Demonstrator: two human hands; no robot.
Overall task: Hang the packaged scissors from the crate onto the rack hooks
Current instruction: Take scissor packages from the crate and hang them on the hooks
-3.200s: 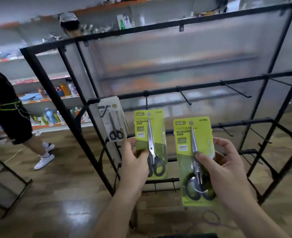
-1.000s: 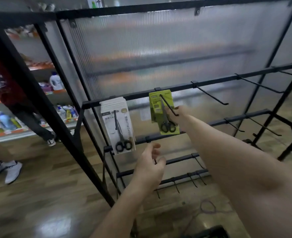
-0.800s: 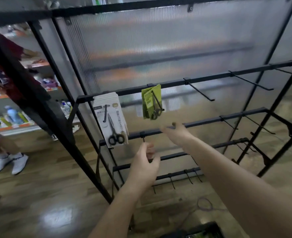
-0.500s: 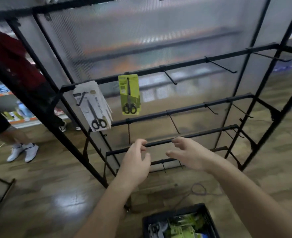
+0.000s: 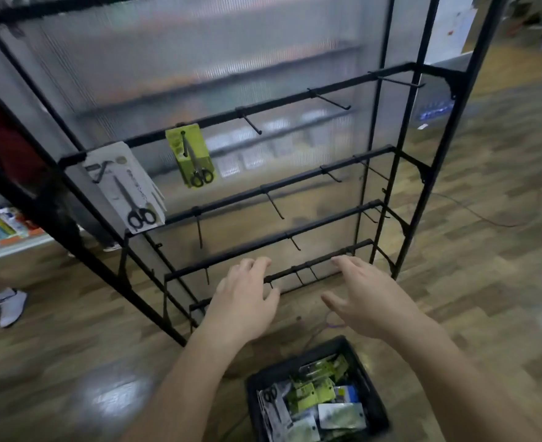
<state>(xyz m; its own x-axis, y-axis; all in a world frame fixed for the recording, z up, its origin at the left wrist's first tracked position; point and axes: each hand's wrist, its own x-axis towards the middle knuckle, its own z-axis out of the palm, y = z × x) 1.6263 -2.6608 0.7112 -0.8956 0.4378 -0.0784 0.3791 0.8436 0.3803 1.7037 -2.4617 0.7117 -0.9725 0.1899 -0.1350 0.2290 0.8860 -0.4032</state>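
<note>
Both hands empty, held out palm-down side by side, a gap between them. Left hand (image 5: pixel 247 301) fingers loosely spread and slightly bent, holding nothing. Right hand (image 5: pixel 365 301) likewise spread and relaxed, thumb out to its inner side, holding nothing. Fingertips of both overlap the lowest bars of the black rack (image 5: pixel 295 183); cannot tell if they touch it.

Black crate (image 5: pixel 367 382) sits on the wood floor below the hands, more under the right one, well apart from both. Packaged scissors (image 5: pixel 308 390) lie jumbled in it, green and white cards mixed.

One green scissors pack (image 5: pixel 193 154) hangs on a top-bar hook, well above the left hand and a bit to its left. White scissors packs (image 5: pixel 129 189) hang tilted further left of that. More hooks (image 5: pixel 330 102) stick out from bars above the right hand
</note>
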